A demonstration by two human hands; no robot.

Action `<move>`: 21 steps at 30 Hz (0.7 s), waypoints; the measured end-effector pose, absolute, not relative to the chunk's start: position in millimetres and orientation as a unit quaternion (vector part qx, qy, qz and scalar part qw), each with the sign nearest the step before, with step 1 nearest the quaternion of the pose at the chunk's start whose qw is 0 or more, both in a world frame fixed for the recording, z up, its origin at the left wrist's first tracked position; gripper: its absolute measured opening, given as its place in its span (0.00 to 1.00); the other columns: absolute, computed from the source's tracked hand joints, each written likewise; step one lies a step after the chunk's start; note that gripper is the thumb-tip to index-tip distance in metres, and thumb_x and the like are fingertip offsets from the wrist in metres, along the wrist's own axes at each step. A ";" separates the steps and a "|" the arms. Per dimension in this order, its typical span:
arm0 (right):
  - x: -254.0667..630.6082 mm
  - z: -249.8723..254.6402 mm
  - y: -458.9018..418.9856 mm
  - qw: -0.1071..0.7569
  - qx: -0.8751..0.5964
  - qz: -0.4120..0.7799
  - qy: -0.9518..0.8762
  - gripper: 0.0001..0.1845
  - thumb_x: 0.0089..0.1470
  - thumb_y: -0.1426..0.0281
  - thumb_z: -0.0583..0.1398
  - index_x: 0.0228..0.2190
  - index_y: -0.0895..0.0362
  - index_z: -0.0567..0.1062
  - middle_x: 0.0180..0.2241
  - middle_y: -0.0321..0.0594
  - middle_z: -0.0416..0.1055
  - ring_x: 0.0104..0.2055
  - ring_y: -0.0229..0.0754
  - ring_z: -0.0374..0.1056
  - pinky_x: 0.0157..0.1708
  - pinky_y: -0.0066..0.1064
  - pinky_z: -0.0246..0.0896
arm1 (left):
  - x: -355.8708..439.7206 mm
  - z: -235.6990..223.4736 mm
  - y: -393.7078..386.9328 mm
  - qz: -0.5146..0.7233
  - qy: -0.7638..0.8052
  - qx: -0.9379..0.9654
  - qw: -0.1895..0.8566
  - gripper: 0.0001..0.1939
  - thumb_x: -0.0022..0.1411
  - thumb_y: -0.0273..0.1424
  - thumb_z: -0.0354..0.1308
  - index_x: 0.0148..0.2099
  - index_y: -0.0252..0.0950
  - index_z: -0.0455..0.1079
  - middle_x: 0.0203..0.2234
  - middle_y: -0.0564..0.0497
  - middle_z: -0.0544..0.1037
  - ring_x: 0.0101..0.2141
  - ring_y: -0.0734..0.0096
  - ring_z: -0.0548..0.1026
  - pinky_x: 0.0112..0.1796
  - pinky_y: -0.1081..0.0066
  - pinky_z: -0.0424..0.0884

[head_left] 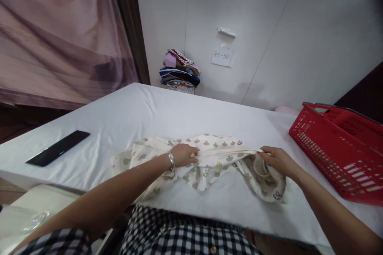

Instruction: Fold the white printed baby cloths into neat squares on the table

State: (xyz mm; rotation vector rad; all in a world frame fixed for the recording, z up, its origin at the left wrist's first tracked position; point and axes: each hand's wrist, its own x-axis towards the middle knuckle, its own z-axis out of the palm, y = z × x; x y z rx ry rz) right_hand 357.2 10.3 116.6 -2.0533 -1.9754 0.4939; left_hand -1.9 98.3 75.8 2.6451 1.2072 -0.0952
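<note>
A cream garment [209, 161] with a small grey print and a few coloured motifs lies bunched across the front of the white-covered table. My left hand [183, 155], with a silver bracelet at the wrist, pinches the cloth near its middle. At its right part, my right hand [277, 160] grips the edge between thumb and fingers. Between both hands the cloth is pulled into a straight fold. Below my right hand a loop of the garment hangs open and shows a brownish inside. Which part of the garment each hand holds is unclear.
A red plastic basket [338, 147] stands at the right of the table [191, 111]. On the left lies a flat black slab [58, 148]. Folded clothes [180, 72] are stacked at the back by the wall, near a paper sign [222, 56]. A pinkish curtain [66, 32] hangs left.
</note>
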 end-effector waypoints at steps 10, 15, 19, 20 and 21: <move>355.3 110.2 2.5 0.083 -0.694 0.179 -0.692 0.17 0.52 0.58 0.49 0.26 0.54 0.71 0.19 0.34 0.68 0.24 0.38 0.61 0.25 0.27 0.52 | -7.0 88.2 110.2 0.088 0.463 0.877 0.098 0.09 0.58 0.36 0.50 0.33 0.39 0.69 0.35 0.53 0.72 0.31 0.72 0.71 0.32 0.73 0.62; 355.0 114.1 -2.5 0.078 -0.686 0.190 -0.698 0.18 0.53 0.58 0.49 0.26 0.55 0.72 0.20 0.34 0.68 0.23 0.38 0.61 0.24 0.27 0.51 | 0.0 73.3 115.1 0.044 0.420 0.899 0.120 0.07 0.56 0.35 0.52 0.32 0.38 0.69 0.43 0.52 0.69 0.32 0.72 0.71 0.33 0.71 0.63; 357.9 113.6 -5.3 0.088 -0.693 0.196 -0.688 0.17 0.52 0.58 0.50 0.28 0.55 0.72 0.21 0.34 0.69 0.25 0.38 0.62 0.25 0.27 0.53 | 2.9 69.6 117.2 0.009 0.407 0.902 0.145 0.06 0.55 0.34 0.53 0.34 0.38 0.68 0.35 0.52 0.74 0.37 0.66 0.71 0.36 0.70 0.64; 358.2 113.4 -5.8 0.089 -0.694 0.198 -0.686 0.17 0.52 0.58 0.50 0.28 0.55 0.72 0.21 0.34 0.69 0.25 0.38 0.62 0.25 0.27 0.53 | 2.5 70.7 117.2 0.007 0.402 0.904 0.147 0.06 0.55 0.34 0.53 0.34 0.38 0.68 0.34 0.52 0.74 0.37 0.66 0.71 0.37 0.70 0.63; 358.2 113.3 -6.3 0.089 -0.696 0.199 -0.684 0.17 0.52 0.59 0.49 0.28 0.55 0.72 0.22 0.34 0.69 0.25 0.38 0.62 0.25 0.27 0.52 | 1.7 72.7 116.7 0.010 0.398 0.906 0.148 0.06 0.55 0.34 0.53 0.34 0.38 0.68 0.34 0.52 0.74 0.37 0.66 0.71 0.37 0.70 0.63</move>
